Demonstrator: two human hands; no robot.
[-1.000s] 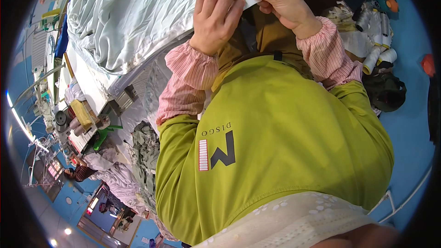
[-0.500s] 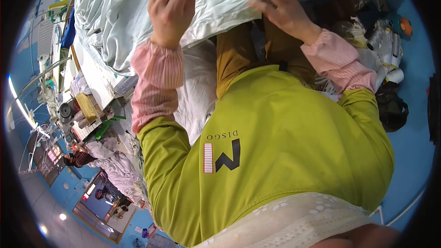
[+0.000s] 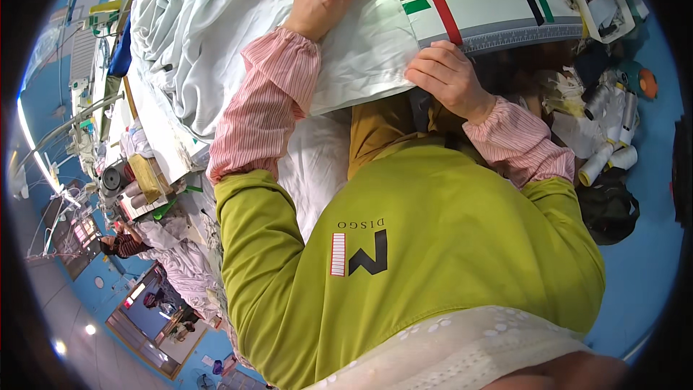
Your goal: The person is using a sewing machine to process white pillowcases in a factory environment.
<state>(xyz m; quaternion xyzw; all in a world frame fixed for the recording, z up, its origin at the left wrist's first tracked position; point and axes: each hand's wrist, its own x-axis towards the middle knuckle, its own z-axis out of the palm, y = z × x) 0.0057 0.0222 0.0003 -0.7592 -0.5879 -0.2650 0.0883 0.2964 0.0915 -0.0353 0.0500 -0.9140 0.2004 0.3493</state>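
A large white cloth (image 3: pixel 364 47) lies over the table at the far middle, bunched into folds on its left side and hanging over the near edge. On its far part my left hand (image 3: pixel 323 0) presses down, fingers bent and closed together at the cloth; the fingertips are partly lost in bright light. My right hand (image 3: pixel 447 81) pinches the cloth's near right corner between thumb and fingers. Pink striped sleeve covers show on both forearms.
A ruler strip (image 3: pixel 520 37) runs along the table's front edge, beside red, green and black tape marks. At the right stand a small white tray (image 3: pixel 605 13), several thread cones (image 3: pixel 613 130) and a black bag (image 3: pixel 608 209). Another person (image 3: pixel 119 242) sits at the far left among cloth piles.
Both hands were raised with loose fingers. My left hand has come down to the right onto the cloth. My right hand has lowered and closed on the corner. The view has shifted slightly.
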